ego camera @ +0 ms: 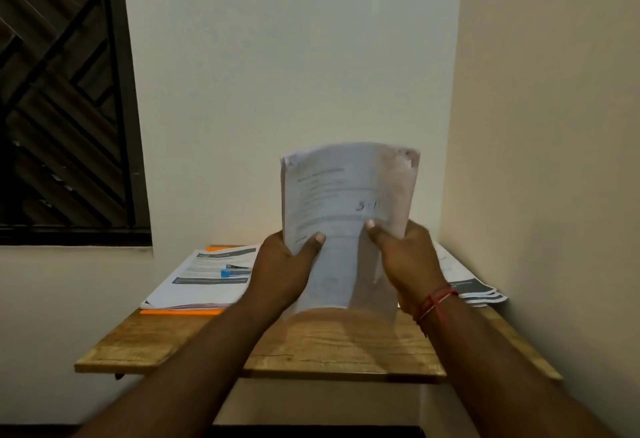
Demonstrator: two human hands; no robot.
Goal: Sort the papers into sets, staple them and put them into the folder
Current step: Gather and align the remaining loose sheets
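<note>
Cream wall corner behind, small wooden table [311, 351] pushed into it. Left hand [287, 264] and right hand [401, 257] both gripped the lower half of a sheaf of papers [346, 195], thumbs on the front, fingers curled behind. Sheaf was upright over table centre, long axis vertical, bottom edge blurred just above the bare wood. One hand per side edge, equally near. Red thread [436, 302] on right wrist.

Blue stapler [235, 270] lay on a printed pile [207, 285] to the left, nearer the left hand, well apart from the sheaf. Orange folder [180, 312] was under that pile, only its edges showing. More printed sheets [474, 285] at right by the wall, partly hidden. Judged: squaring the set before stapling; reach to stapler goes left, nothing in the way.
</note>
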